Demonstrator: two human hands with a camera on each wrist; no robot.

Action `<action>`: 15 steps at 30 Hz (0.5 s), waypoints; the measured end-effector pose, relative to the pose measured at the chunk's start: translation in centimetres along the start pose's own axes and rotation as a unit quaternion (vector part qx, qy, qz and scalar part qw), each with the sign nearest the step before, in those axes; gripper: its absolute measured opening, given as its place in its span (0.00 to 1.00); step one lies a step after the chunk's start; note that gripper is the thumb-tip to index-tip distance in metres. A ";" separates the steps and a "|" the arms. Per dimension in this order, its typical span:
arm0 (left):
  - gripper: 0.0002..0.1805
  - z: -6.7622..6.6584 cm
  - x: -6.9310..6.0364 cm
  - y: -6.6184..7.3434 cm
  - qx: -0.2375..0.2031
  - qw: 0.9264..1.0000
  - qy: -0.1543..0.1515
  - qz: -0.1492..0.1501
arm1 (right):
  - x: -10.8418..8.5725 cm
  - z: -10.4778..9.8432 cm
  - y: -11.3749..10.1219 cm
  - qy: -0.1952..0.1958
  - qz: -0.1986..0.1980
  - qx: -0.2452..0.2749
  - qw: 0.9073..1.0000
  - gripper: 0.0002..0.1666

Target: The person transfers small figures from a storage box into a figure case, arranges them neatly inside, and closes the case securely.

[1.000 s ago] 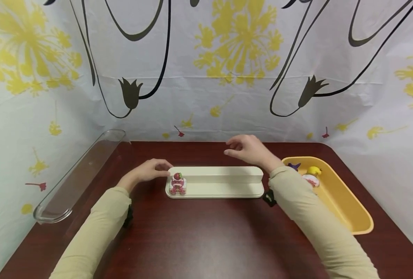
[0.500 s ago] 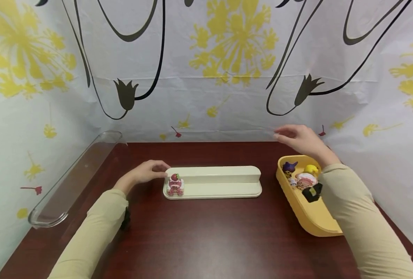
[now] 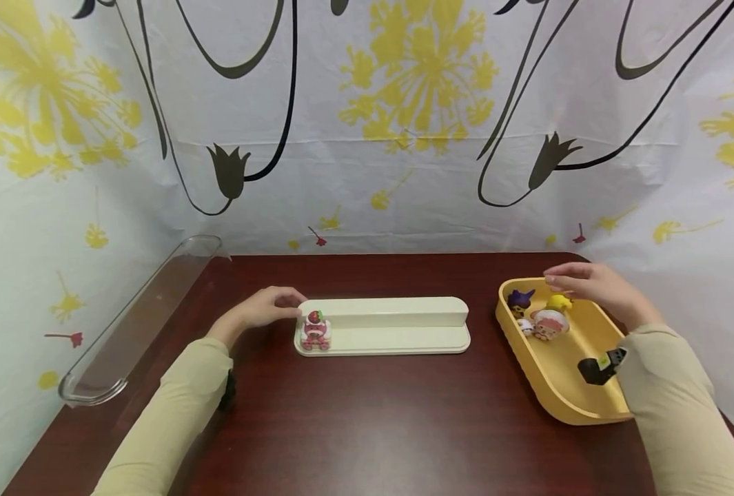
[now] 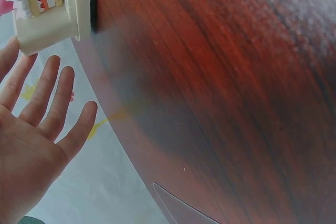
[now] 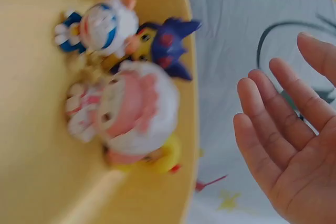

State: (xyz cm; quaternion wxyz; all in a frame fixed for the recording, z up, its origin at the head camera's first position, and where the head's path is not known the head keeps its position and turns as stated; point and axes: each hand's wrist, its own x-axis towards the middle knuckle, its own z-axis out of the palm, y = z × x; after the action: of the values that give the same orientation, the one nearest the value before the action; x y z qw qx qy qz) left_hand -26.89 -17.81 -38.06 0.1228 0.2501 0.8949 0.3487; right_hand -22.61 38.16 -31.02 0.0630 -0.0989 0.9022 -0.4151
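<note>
A long cream stepped display base (image 3: pixel 391 337) lies mid-table in the head view. On its left end stands a small pink figure (image 3: pixel 315 332) in a cake-shaped cart with a strawberry on top. My left hand (image 3: pixel 266 306) touches that end with thumb and index fingertips, the other fingers spread straight. Over the far end of a yellow tray (image 3: pixel 543 389) hovers my right hand (image 3: pixel 602 288), fingers loosely extended and holding nothing. Inside the tray sit a figure with a white-and-pink hat (image 5: pixel 139 106), a purple-hooded figure (image 5: pixel 170 48), a white-and-blue one (image 5: pixel 107 27) and a yellow one (image 3: pixel 559 303).
A clear plastic cover (image 3: pixel 143 324) leans along the table's left side. Patterned white cloth (image 3: pixel 367 172) rises behind the dark wooden table (image 3: pixel 367 427) and at both sides. A black wrist camera (image 3: pixel 599 368) hangs over the tray from the right sleeve.
My right hand has moved right from above the base's right end, then lowered over the tray's far end. The left hand stays at the base's left end.
</note>
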 end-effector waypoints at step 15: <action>0.15 0.1 0.0 -0.1 -0.005 1.000 0.001 -0.001 | -2.0 0.2 4.9 -0.017 0.068 0.117 0.991 0.12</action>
State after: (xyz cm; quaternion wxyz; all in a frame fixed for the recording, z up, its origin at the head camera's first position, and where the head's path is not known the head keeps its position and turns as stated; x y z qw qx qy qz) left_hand -26.93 -17.81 -38.21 0.1236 0.2487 0.8933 0.3535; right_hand -21.23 41.64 -34.85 0.1179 -0.0364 0.8509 -0.5106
